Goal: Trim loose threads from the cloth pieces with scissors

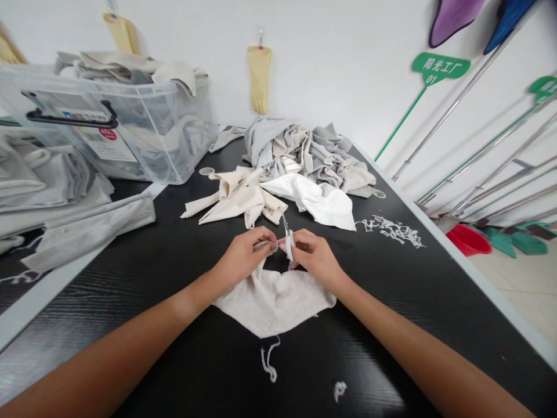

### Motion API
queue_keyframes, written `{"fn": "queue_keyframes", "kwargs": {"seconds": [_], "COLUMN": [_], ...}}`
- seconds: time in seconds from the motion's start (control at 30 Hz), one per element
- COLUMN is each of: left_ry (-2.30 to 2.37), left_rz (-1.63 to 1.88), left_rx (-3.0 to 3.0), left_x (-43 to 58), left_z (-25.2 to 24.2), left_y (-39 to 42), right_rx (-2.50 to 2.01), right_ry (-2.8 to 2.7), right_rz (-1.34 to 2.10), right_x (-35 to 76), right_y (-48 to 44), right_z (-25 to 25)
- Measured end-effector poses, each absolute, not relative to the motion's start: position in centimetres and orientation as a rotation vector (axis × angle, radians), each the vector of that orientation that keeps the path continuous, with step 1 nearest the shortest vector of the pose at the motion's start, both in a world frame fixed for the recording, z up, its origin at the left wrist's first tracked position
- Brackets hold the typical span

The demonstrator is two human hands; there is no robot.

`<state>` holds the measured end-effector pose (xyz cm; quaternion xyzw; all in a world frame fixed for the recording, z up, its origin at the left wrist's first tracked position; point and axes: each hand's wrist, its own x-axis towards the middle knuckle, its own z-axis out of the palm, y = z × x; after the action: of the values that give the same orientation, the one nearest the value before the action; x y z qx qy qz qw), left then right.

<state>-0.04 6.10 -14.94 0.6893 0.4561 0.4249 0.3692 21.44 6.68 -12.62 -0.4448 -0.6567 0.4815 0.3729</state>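
Note:
A light beige piece of cloth (278, 299) hangs from my hands and spreads over the black table. My left hand (249, 252) pinches its upper edge between thumb and fingers. Small scissors (289, 247) with pale handles sit in my right hand (317, 255), blades pointing up and away; that hand's fingertips meet the left ones at the cloth edge. Just beyond lie a cream cloth pile (239, 197) and a white cloth (315, 200). Loose threads (270, 360) trail below the cloth, beside a small thread scrap (339, 390).
At the back is a heap of grey cloths (300, 148). A clear plastic bin (161, 133) full of cloths stands back left, with folded cloths (47, 174) in front. Cut threads (394, 229) lie at right. Mop poles (452, 110) lean against the wall beyond the table's right edge.

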Motion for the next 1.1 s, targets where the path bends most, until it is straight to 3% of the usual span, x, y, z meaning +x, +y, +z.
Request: {"fn": "queue_keyframes", "kwargs": {"seconds": [0.3, 1.1], "left_ry": [1.244, 1.15], "left_rz": [1.065, 1.025], "left_rx": [1.992, 1.769], "left_x": [0.1, 0.0], "left_z": [-14.2, -15.8], "left_y": [5.3, 6.6], "right_rx": [-1.191, -1.189], "right_ry": [-1.51, -1.416], "right_rz": [1.354, 1.455], "right_x": [21.4, 21.7], "right_y": [7.2, 7.6], "right_z": [-13.9, -13.8]}}
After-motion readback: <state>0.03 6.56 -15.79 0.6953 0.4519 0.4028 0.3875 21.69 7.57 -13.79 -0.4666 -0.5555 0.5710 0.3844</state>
